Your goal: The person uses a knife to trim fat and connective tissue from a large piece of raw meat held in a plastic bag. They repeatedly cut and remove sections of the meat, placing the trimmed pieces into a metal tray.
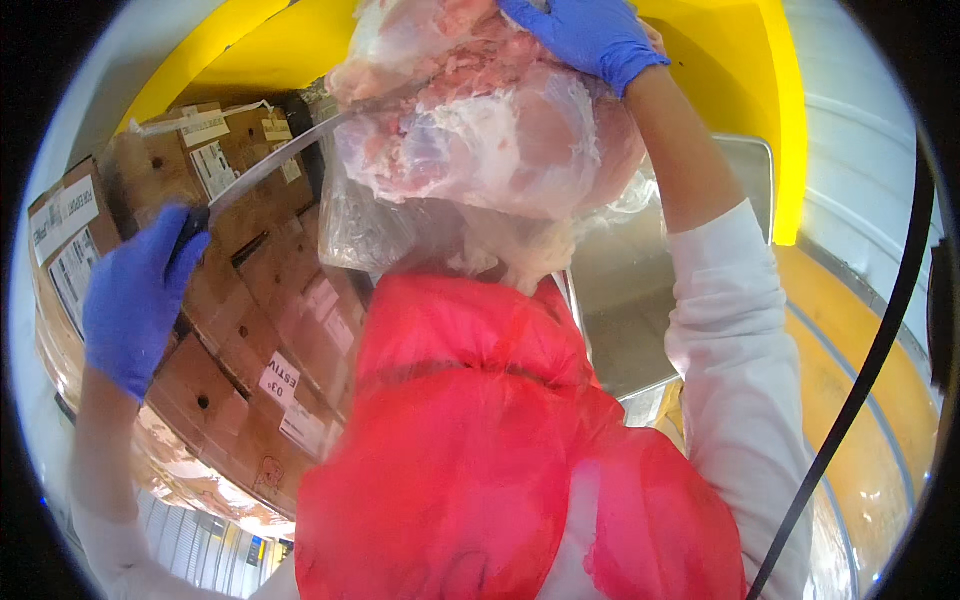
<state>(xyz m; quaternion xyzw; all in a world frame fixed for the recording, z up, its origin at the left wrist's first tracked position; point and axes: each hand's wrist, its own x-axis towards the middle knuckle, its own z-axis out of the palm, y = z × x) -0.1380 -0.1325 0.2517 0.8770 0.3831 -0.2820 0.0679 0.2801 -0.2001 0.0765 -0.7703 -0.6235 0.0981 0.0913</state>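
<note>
A large piece of raw meat [500,130], pink with white fat and membrane, lies before me at the top of the view. My left hand [140,300], in a blue glove, is closed round the dark handle of a long knife [270,165]. The blade reaches right and away from me to the meat's left side; its tip is hidden there. My right hand [590,40], also gloved in blue, lies on top of the meat at its far right, fingers stretched over it. Clear plastic wrap [365,225] hangs under the meat's left side.
Stacked brown cardboard boxes [225,300] with white labels stand at my left, partly wrapped in film. A metal tray [625,320] is at the right below the meat. A yellow frame [790,120] rises behind. A red apron [450,430] covers my front.
</note>
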